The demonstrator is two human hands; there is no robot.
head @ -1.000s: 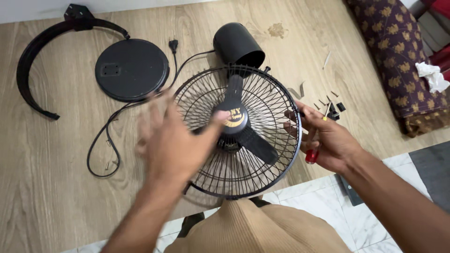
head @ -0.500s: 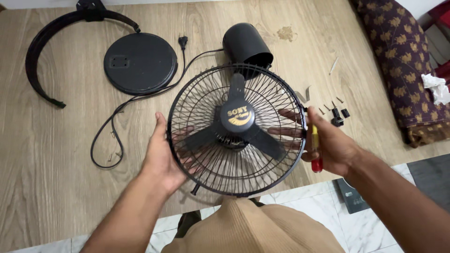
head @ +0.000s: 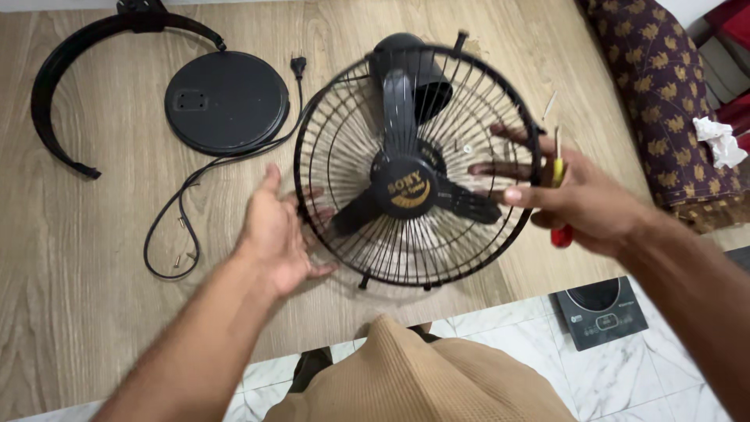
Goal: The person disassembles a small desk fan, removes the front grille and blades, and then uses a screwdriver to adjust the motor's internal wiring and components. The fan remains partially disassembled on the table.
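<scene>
A black table fan (head: 344, 117), with a round wire grille, dark blades and a gold-marked hub (head: 406, 187), is tilted up off the wooden surface between my hands. My left hand (head: 277, 230) grips the grille's left rim, fingers spread and hooked behind the wires. My right hand (head: 586, 199) is at the right rim. It holds a screwdriver (head: 558, 168) with a yellow and red handle, and its fingers stretch across the grille. The black motor housing (head: 414, 70) sticks out behind the fan's top.
A round black base plate (head: 226, 101) and a curved black bracket (head: 55, 86) lie at the back left. The power cord (head: 187, 203) loops beside them. A patterned cushion (head: 664, 101) with crumpled tissue (head: 719, 141) is on the right. A small black device (head: 601, 309) sits on the tiled floor.
The fan has tipped up and away, so its motor housing now shows above the top rim. My left hand slid lower on the left rim, and my right hand's fingers spread over the grille.
</scene>
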